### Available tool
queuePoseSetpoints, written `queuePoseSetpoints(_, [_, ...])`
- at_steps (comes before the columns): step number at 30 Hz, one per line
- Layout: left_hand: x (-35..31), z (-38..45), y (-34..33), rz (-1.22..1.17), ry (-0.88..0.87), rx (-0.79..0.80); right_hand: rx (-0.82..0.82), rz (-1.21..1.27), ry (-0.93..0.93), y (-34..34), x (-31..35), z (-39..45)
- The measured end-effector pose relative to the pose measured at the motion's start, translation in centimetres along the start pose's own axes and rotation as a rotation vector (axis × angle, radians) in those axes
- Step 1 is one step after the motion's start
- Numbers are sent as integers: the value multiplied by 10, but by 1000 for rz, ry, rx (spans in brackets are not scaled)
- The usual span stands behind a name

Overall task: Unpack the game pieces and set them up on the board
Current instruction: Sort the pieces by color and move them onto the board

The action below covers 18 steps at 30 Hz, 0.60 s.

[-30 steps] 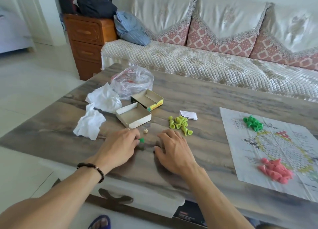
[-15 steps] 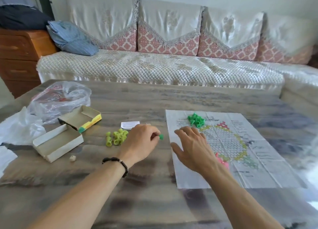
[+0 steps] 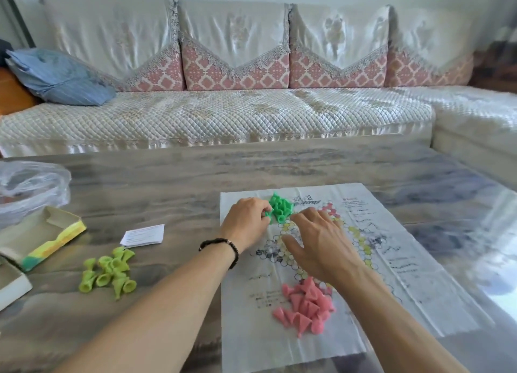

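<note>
Far left sits the open box (image 3: 42, 238); right of it, lime pieces (image 3: 109, 272) lie heaped on the table (image 3: 167, 176). My left hand (image 3: 246, 221) pinches a green piece (image 3: 268, 214) beside the green pile (image 3: 281, 207) on the board (image 3: 405, 274). My right hand (image 3: 321, 241) rests spread; pink pieces (image 3: 305, 305) lie nearer.

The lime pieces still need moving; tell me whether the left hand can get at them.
Probably yes: the lime pieces lie loose on bare table, nothing blocking, but the left hand pinches a green piece.
</note>
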<state>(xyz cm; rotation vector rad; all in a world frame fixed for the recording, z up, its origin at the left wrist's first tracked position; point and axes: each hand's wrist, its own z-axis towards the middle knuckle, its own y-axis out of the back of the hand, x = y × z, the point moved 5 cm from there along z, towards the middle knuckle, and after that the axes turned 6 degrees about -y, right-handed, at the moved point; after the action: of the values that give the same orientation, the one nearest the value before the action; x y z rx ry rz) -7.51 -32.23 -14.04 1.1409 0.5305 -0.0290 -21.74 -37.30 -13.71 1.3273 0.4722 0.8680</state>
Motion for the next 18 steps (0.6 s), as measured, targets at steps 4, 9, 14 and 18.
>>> queuePoseSetpoints(4, [4, -10, 5, 35, -44, 16, -4, -10, 4, -3, 4, 1])
queuePoseSetpoints(9, [11, -59, 27, 221, -158, -26, -3, -2, 28, 2, 22, -5])
queuePoseSetpoints(14, [24, -113, 67, 267, -188, -82, -26, -12, 75, 15, 58, -10])
queuePoseSetpoints(18, [54, -162, 99, 305, -152, -77, -17, 11, 149, 5, 111, -24])
